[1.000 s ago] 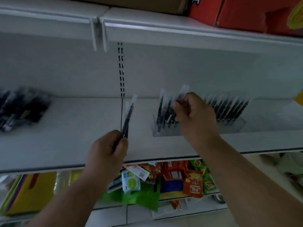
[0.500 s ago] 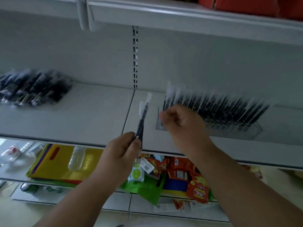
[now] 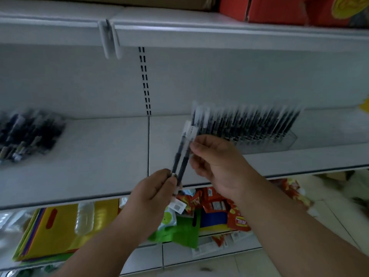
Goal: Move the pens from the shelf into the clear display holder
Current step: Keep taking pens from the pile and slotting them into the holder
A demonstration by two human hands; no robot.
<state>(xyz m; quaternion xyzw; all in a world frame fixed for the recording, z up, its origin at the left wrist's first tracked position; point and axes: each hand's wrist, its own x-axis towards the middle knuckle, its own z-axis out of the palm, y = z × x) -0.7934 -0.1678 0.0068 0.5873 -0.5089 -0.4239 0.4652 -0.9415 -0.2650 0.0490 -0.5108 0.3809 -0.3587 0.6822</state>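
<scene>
My left hand [image 3: 153, 188] grips the lower ends of two black pens [image 3: 182, 152] with clear caps, held upright in front of the white shelf [image 3: 99, 156]. My right hand [image 3: 215, 162] pinches the upper part of one of these pens with thumb and forefinger. Behind my right hand stands the clear display holder [image 3: 283, 139], filled with a long row of black pens [image 3: 245, 122] leaning right. A loose pile of black pens [image 3: 28, 134] lies at the far left of the shelf, blurred.
An upper shelf [image 3: 219, 35] overhangs, with red boxes [image 3: 289, 11] on top. Below the shelf edge lie yellow folders [image 3: 60, 226], a green bag [image 3: 179, 230] and red snack packets [image 3: 225, 208]. Bare shelf surface lies between the pen pile and the holder.
My right hand has left the holder and come back to the pens in my left hand, now pinching one. The view has shifted and blurred slightly.
</scene>
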